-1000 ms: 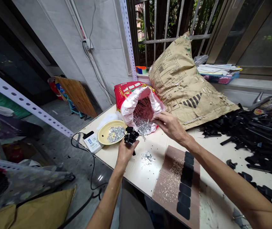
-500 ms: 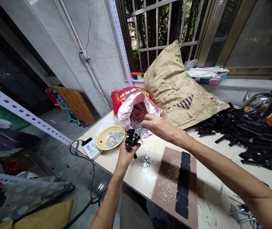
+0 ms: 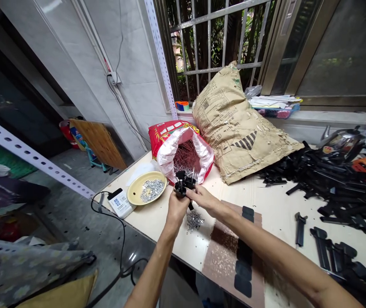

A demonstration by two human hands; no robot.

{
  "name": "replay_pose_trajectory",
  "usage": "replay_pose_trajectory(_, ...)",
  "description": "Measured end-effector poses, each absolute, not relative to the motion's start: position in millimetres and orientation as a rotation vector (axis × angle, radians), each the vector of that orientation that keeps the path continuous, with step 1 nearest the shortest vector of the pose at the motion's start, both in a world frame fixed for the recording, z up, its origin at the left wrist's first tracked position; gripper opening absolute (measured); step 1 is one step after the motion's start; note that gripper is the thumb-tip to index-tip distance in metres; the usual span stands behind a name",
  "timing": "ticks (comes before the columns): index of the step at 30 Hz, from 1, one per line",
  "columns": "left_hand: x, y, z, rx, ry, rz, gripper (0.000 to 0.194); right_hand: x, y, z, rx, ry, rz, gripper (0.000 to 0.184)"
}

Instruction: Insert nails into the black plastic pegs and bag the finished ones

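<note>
My left hand [image 3: 175, 210] is closed around a cluster of black plastic parts [image 3: 180, 188]. Against the right side of that cluster, the fingers of my right hand [image 3: 205, 199] are pinched together; what sits between their tips is hidden. A thin shiny metal rod stands up near those fingertips. Just behind both hands lies an open red-and-white bag [image 3: 206, 153], full of long thin rods, reddish-brown deeper in and silver near the mouth. A yellow dish [image 3: 131, 192] of small silver pieces is left of my left hand. Below the hands is a loose pile of small silver pieces [image 3: 195, 220].
A large brown paper sack [image 3: 234, 128] leans by the window. Black plastic parts [image 3: 333, 188] are heaped at right, near a metal kettle [image 3: 343, 143]. Black pads [image 3: 243, 273] line a brown board [image 3: 216, 269]. A white box [image 3: 121, 205] with a cable sits at the table's left edge.
My right hand has come from the bag's mouth toward me, down to the black parts in my left hand. The view has shifted slightly, showing more of the table's right side.
</note>
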State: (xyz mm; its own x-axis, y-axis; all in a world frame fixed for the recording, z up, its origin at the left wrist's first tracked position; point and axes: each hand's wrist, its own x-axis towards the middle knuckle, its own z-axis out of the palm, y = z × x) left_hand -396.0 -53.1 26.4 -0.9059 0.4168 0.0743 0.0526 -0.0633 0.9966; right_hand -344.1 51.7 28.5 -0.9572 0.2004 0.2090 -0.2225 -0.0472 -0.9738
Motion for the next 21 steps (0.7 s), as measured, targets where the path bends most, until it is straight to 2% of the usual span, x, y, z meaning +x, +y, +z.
replay_pose_trajectory(3,-396.8,-50.6,30.7,0.494,1.804,2.056,0.036,-348.5,41.3,24.5,-0.162,-1.672,2.232,0.044)
replay_pose_trajectory(8,-406.5,-51.8,32.3,0.378,1.694,2.171,0.039,-352.4,45.6,25.5,-0.284,-1.576,2.298,0.031)
replay_pose_trajectory(13,-412.1,-43.1,22.3,0.384,1.888,2.108,0.038,-359.9,51.5,16.3,-0.263,-1.544,2.287,0.038)
replay_pose_trajectory(16,-412.2,-36.6,24.3,0.305,1.632,2.098,0.046,-367.4,55.7,15.7,-0.244,-1.621,2.102,0.036)
replay_pose_trajectory(19,-411.8,-32.2,33.1,0.24,1.411,2.091,0.051,-373.5,56.6,16.6,-0.205,-1.587,2.189,0.037)
replay_pose_trajectory(21,-411.9,-31.4,39.7,0.292,1.465,2.11,0.052,-374.6,56.0,16.7,-0.133,-1.585,2.219,0.037)
